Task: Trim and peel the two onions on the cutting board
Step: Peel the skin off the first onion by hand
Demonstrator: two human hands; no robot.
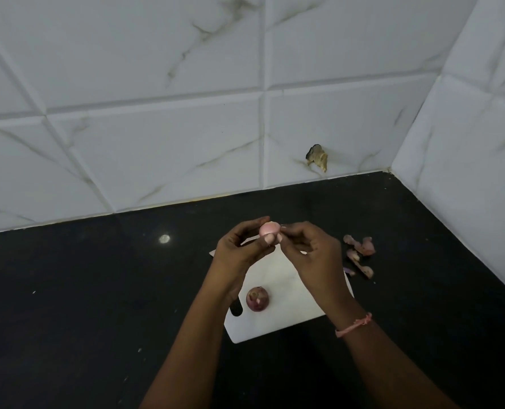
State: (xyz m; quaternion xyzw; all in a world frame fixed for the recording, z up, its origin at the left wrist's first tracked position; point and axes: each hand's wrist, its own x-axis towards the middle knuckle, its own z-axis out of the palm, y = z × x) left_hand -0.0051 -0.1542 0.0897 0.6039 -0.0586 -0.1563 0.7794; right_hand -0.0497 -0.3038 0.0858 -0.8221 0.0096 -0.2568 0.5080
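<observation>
Roughly halfway, I'd judge. Left hand [239, 252] grips a pale pink onion [269, 229] above the far end of the board [277, 326]; it looks mostly peeled. Right hand [310, 249] pinches at its right side, probably a last bit of skin. Second onion [257, 299] sits near on the board, skin still on. Peels [359, 255] lie right of the board on the counter [97, 290].

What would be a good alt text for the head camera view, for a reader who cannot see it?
Two hands hold a pale pink onion above a white cutting board: the left hand grips it, and the right hand pinches at its skin. A second onion, still in purple skin, sits on the board, and peel scraps lie on the black counter to the right.
</observation>
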